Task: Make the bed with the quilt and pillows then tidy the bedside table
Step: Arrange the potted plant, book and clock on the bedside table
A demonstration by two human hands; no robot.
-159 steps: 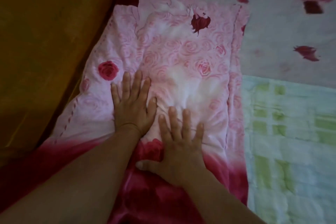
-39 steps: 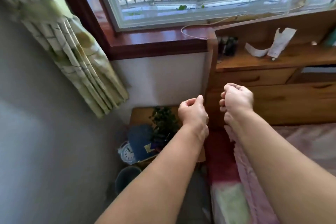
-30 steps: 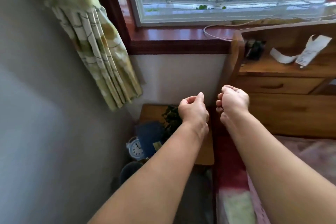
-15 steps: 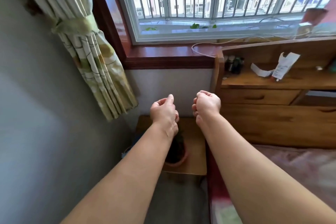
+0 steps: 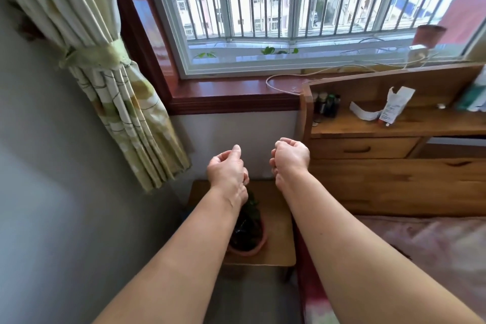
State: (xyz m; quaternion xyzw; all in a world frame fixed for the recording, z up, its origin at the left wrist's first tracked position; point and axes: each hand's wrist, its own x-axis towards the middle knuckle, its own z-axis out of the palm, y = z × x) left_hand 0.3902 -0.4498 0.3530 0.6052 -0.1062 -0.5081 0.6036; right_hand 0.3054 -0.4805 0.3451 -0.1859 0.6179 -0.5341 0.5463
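Table point(image 5: 280, 242) sits below, left hand point(image 5: 227, 171) and right hand point(image 5: 290, 156) curled above.

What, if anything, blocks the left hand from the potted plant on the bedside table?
Likely nothing. The left hand hovers above the potted plant, fingers curled, holding nothing, open air between them. It stands exposed on the bedside table, though the left forearm hides its left side.

Bedside table point(image 5: 277, 234) stands between wall point(image 5: 52, 192) at left and bed point(image 5: 434, 239) at right. Potted plant point(image 5: 248, 231) on table, left half. Headboard shelf point(image 5: 394, 184) behind bed, papers point(image 5: 394, 106) on it. Window point(image 5: 289, 8) behind; curtain point(image 5: 105, 87) to its left.
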